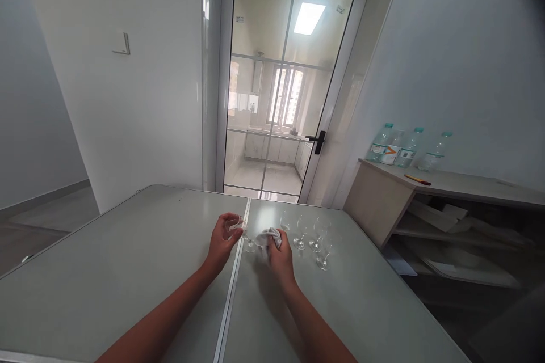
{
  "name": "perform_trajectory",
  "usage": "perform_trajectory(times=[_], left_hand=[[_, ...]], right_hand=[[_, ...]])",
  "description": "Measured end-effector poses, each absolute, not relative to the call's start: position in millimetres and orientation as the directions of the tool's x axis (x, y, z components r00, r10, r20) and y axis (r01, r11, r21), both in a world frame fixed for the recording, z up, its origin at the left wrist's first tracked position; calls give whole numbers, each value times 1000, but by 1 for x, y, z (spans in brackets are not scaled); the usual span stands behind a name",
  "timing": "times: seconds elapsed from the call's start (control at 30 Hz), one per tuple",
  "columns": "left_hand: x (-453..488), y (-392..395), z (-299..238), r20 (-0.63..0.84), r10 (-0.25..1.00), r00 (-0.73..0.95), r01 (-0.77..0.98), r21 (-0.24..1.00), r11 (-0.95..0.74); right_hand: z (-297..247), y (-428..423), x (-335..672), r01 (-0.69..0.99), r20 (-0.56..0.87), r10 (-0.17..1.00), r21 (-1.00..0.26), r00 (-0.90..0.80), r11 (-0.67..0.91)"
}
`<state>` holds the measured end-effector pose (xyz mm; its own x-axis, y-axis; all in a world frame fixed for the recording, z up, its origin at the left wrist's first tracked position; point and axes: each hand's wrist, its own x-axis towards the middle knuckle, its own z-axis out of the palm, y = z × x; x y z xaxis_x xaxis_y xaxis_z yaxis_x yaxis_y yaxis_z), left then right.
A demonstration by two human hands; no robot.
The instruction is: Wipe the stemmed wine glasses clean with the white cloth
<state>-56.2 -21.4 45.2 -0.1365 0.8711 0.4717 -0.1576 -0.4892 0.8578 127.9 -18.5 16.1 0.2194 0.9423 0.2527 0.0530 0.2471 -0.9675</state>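
Observation:
My left hand curls round the bowl of a clear stemmed glass, whose stem and foot point right and down over the table seam. A light grey-white cloth is bunched in my right hand, just right of that glass. Cloth and glass are close together; whether they touch I cannot tell. Several more clear stemmed glasses stand on the table to the right of my right hand, the nearest one a little apart from the others.
The grey-green table has a pale metal seam down its middle. Right of it stands a shelf unit with several plastic bottles and a yellow-and-red stick-like item on top. Behind is a glazed door with a black handle.

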Motion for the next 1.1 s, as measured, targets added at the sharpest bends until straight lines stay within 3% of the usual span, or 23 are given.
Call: perform_trajectory(times=[0.17, 0.23, 0.43, 0.53, 0.67, 0.83, 1.1], left_hand=[[-51, -26, 46, 530, 847, -47, -270, 809, -522], [-47, -29, 45, 542, 840, -8, -263, 810, -525], [-37, -34, 35, 581, 808, 100, -133, 813, -568], [-38, -33, 36, 577, 814, 74, -163, 812, -561], [-42, -29, 38, 546, 834, 84, -272, 817, -508], [-40, -28, 33, 551, 821, 149, -284, 819, -498], [-44, -27, 35, 538, 838, 95, -199, 835, -513]], right_hand=[[-7, -9, 116, -266, 62, 993, -963, -103, 32], [-12, -8, 115, -302, 40, 987, -953, -154, -9], [-17, -5, 125, -132, 59, 998, -990, -6, 57], [-14, -5, 127, -63, 92, 993, -993, 69, 96], [-9, -6, 125, -165, 107, 994, -980, 35, 112], [-11, -7, 124, -334, 12, 992, -942, -125, -31], [-17, -8, 124, -251, 0, 996, -968, -88, -22]])
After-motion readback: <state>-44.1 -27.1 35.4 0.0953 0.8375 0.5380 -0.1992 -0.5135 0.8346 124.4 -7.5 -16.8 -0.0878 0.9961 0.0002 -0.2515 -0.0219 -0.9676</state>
